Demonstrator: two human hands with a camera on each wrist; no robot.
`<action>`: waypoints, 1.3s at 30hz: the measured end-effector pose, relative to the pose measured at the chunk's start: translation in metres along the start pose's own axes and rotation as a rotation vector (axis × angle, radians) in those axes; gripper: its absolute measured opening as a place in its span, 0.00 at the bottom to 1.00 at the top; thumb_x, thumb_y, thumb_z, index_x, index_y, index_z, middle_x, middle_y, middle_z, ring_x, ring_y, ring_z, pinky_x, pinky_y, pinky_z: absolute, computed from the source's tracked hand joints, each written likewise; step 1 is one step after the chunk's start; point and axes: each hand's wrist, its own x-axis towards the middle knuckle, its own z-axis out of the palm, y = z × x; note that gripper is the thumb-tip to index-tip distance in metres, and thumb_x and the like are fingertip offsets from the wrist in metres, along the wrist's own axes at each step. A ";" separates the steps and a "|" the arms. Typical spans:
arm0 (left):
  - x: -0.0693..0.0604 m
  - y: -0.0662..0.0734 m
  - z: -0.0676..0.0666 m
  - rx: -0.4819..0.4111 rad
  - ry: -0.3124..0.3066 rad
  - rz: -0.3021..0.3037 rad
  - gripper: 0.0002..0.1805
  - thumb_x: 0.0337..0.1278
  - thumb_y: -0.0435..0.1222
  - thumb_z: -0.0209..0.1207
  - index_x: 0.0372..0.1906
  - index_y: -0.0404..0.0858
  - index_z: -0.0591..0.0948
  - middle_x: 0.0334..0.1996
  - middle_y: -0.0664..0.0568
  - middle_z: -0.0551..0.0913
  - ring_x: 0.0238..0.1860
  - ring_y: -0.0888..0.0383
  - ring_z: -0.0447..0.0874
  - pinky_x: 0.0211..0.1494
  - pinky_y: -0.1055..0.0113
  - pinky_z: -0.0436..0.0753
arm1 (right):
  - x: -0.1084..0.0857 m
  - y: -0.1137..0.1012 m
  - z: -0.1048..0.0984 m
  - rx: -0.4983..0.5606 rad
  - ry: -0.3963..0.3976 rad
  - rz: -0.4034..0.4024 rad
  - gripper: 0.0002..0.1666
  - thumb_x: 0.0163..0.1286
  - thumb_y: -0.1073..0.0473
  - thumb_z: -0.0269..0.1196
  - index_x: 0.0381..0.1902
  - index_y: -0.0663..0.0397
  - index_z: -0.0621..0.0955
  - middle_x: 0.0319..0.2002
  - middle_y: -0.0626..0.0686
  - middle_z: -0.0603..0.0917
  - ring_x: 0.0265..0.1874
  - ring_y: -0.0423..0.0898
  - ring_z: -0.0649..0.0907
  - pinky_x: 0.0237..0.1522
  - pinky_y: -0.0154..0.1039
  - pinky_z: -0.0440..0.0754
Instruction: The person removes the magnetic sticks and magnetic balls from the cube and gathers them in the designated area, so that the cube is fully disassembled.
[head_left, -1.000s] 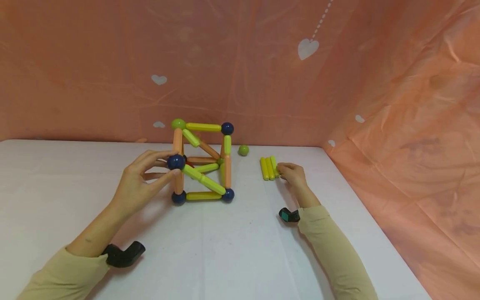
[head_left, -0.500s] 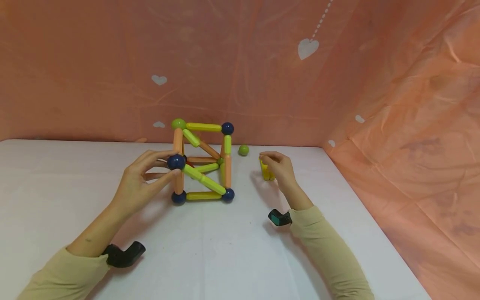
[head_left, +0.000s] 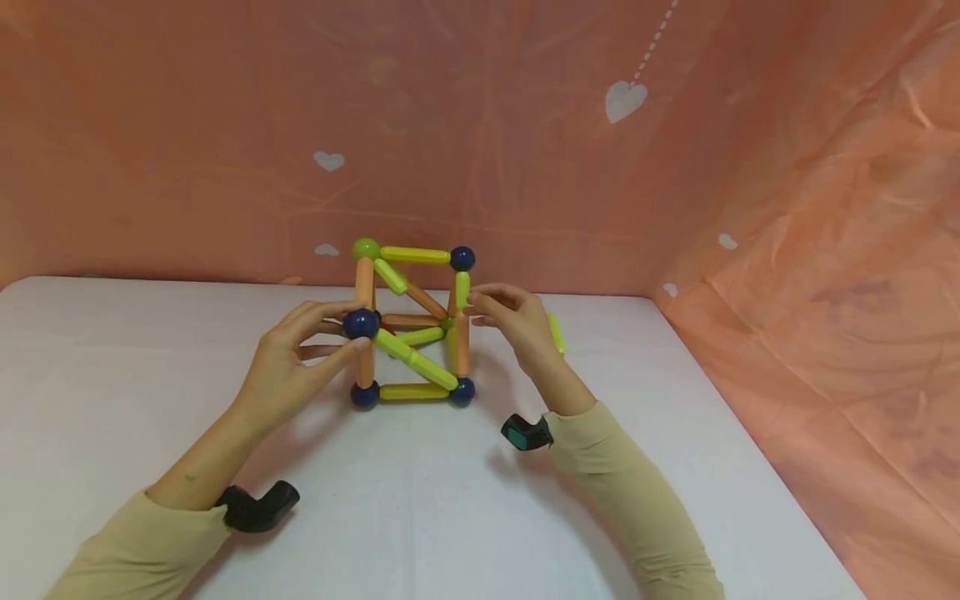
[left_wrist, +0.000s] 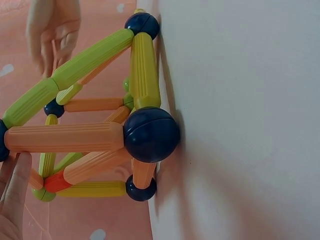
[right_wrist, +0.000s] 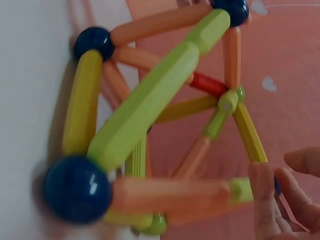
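Observation:
A frame of magnetic sticks and balls (head_left: pixel 417 391) stands upright on the table. My left hand (head_left: pixel 296 354) holds a blue ball (head_left: pixel 361 323) at the frame's near left side, between thumb and fingers. That ball joins orange uprights and a slanting light green stick (head_left: pixel 429 369). My right hand (head_left: pixel 517 321) is beside the frame's right upright, near its light green upper stick (head_left: pixel 462 289); touching or apart, I cannot tell. In the right wrist view its fingers (right_wrist: pixel 265 205) appear to hold nothing.
A loose light green stick (head_left: pixel 556 333) shows on the table behind my right hand, which hides other loose sticks and a green ball. The white table (head_left: pixel 450 517) meets an orange sheet (head_left: pixel 525 167) at the back and right.
My right hand has moved left from the loose sticks to the frame's right side. My left hand has stayed on the blue ball. The head view has shifted slightly.

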 end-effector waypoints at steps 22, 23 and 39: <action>0.005 -0.001 0.006 -0.038 -0.002 0.021 0.21 0.55 0.28 0.65 0.55 0.35 0.78 0.46 0.48 0.78 0.45 0.73 0.77 0.44 0.81 0.80 | 0.023 -0.011 0.057 0.027 -0.170 -0.022 0.22 0.68 0.61 0.62 0.59 0.59 0.78 0.56 0.59 0.80 0.53 0.56 0.81 0.56 0.53 0.78; 0.004 -0.001 0.007 -0.035 -0.002 0.021 0.21 0.55 0.29 0.65 0.56 0.35 0.78 0.46 0.48 0.78 0.45 0.73 0.77 0.44 0.81 0.80 | 0.024 -0.011 0.058 0.023 -0.175 -0.020 0.22 0.68 0.60 0.62 0.59 0.58 0.77 0.56 0.58 0.80 0.53 0.55 0.81 0.56 0.52 0.78; 0.004 -0.003 0.012 -0.029 -0.009 0.007 0.22 0.55 0.30 0.65 0.57 0.36 0.78 0.47 0.48 0.79 0.45 0.74 0.76 0.43 0.81 0.80 | 0.038 -0.004 0.071 -0.142 -0.277 -0.154 0.24 0.74 0.62 0.54 0.67 0.52 0.71 0.55 0.62 0.80 0.51 0.58 0.81 0.50 0.48 0.82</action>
